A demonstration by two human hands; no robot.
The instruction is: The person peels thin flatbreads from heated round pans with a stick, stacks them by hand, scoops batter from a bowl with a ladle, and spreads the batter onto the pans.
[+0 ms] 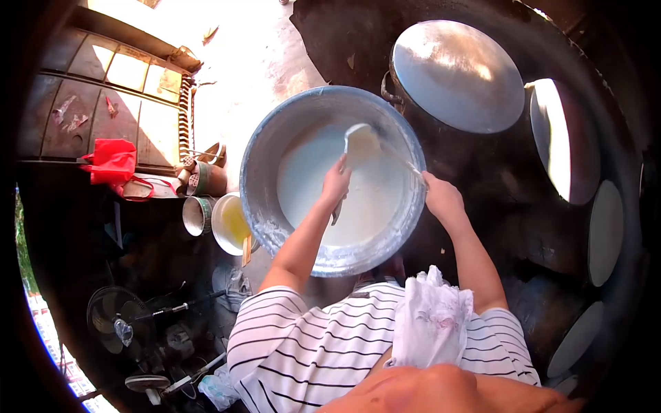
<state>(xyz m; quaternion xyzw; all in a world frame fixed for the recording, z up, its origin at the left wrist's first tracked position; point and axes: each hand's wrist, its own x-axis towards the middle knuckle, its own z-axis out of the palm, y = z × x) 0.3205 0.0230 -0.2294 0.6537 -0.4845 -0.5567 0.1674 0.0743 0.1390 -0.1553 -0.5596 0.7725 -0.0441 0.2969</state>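
A large round grey-blue tub (pixel 263 165) holds a milky white liquid (pixel 372 210). Over its inside, my right hand (pixel 443 197) is closed on the thin handle of a ladle (pixel 363 144), near the tub's right rim. The ladle's pale bowl is above the liquid, up and left of that hand. Close to the bowl, my left hand (pixel 336 181) is wrapped around a narrow tool; its lower end sticks out below my fingers. What kind of tool it is, and whether it touches the ladle, I cannot tell.
Left of the tub stand a white bucket (pixel 219 221) with yellow contents and a small pot (pixel 197 216). A red bag (pixel 113 161) lies by the tiled surface (pixel 117 113). A fan (pixel 122 323) is lower left. Large round lids (pixel 458 76) are at the right.
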